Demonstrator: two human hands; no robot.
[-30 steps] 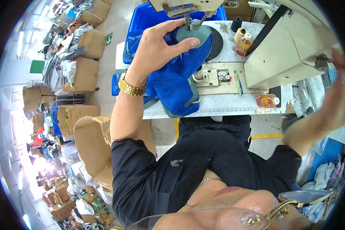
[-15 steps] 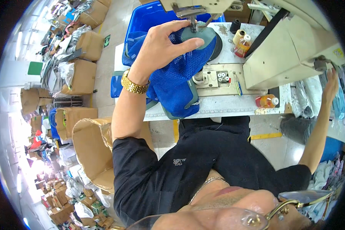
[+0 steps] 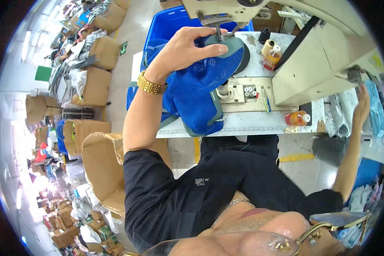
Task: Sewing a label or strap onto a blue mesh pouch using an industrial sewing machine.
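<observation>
A blue mesh piece with grey-green trim (image 3: 196,102) drapes over the sewing machine's raised post. Its rounded grey-green panel (image 3: 232,45) lies beneath the presser foot (image 3: 219,35). My left hand (image 3: 185,51) curves round this panel from the left, thumb on the near side and forefinger behind the needle; the other fingers are hidden. At far right, my right hand (image 3: 361,104) is raised, its fingertips by the grey knob (image 3: 354,74) on the end of the sewing machine (image 3: 324,64). Whether it touches the knob is unclear, and its fingers are small and edge-on.
Thread cones (image 3: 268,46), an orange bottle (image 3: 271,59) and another orange bottle (image 3: 298,118) stand or lie on the white table (image 3: 251,128). Yellow-handled snips (image 3: 266,102) lie by several bobbins. A blue bin (image 3: 164,23) stands behind, an open carton (image 3: 100,170) to my left.
My right hand has dropped slightly beside the grey knob. My left hand keeps its hold on the mesh piece. The whole view has shifted a little downward.
</observation>
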